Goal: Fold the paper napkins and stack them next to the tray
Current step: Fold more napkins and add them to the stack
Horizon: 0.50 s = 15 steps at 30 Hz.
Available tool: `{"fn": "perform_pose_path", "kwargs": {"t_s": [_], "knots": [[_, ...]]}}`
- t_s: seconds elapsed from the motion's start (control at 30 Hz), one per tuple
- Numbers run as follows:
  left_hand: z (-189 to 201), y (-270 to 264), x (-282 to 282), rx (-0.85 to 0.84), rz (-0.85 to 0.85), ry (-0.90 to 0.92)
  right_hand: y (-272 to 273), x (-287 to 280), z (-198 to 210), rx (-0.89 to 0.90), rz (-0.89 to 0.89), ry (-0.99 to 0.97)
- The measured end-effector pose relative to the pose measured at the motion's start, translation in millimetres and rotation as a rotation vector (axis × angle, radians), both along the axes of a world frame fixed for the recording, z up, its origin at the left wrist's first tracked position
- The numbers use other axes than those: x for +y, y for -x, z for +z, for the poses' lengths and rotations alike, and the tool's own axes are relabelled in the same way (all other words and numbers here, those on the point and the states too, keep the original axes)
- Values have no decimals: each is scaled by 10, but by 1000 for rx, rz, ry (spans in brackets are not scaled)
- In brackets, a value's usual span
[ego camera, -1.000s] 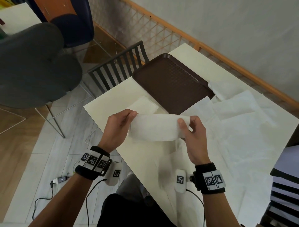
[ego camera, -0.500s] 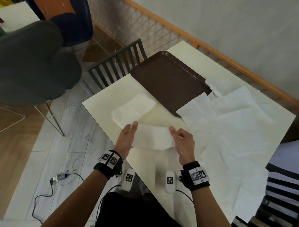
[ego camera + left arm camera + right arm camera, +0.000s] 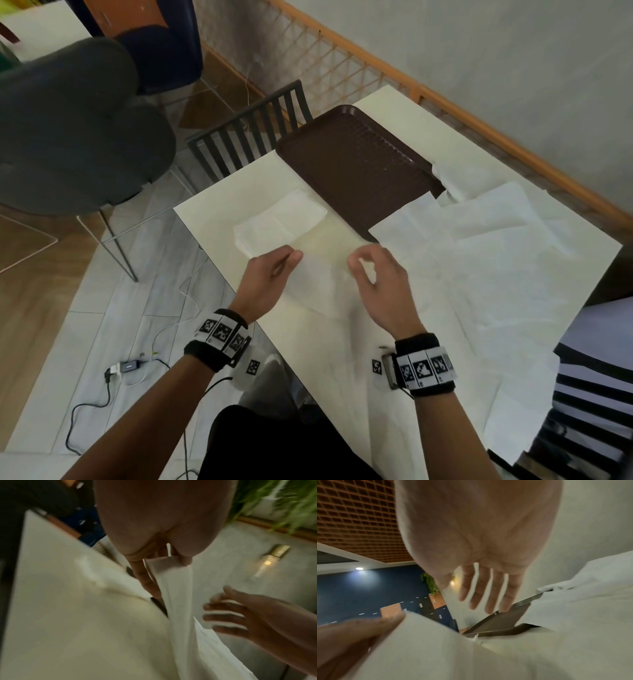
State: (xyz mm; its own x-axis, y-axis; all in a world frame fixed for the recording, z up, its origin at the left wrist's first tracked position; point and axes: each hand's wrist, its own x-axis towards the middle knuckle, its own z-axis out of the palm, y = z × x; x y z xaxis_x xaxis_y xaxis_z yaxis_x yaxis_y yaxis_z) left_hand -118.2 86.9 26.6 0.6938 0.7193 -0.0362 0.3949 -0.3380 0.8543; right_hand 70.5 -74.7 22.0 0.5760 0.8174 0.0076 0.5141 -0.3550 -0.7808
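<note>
A folded white napkin strip [image 3: 317, 282] lies low over the table's near edge. My left hand [image 3: 287, 262] pinches its left end between thumb and fingers, as the left wrist view shows [image 3: 169, 563], with the napkin [image 3: 176, 595] trailing away from it. My right hand [image 3: 359, 265] hovers just off the strip's right end, fingers spread and holding nothing [image 3: 465, 596]. A stack of folded napkins [image 3: 281, 222] sits beside the brown tray [image 3: 356, 164], just beyond my left hand. Several unfolded napkins [image 3: 486, 260] cover the table to the right.
The cream table [image 3: 219, 212] ends close to my left hand. A dark slatted chair [image 3: 250, 137] stands at its far left side and a grey chair [image 3: 68, 130] further left. One unfolded napkin overlaps the tray's right corner [image 3: 459, 181]. A striped sleeve [image 3: 592, 394] shows at the right edge.
Both hands brought the folded strip down from mid-air toward the table. The right hand has let go of its end and opened; the left still pinches its end.
</note>
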Motion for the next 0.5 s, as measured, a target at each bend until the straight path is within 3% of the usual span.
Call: {"fn": "perform_pose_path", "kwargs": {"t_s": [0.13,0.33,0.5], "knots": [[421,-38,-1,-90,-76,-106,36,322,116,45,240,-88],[561,0,172,-221,77,-67,106,582,235,124,257,-146],[462,-30,342,-138,122,-47,140,844,254,111,291,-91]]}}
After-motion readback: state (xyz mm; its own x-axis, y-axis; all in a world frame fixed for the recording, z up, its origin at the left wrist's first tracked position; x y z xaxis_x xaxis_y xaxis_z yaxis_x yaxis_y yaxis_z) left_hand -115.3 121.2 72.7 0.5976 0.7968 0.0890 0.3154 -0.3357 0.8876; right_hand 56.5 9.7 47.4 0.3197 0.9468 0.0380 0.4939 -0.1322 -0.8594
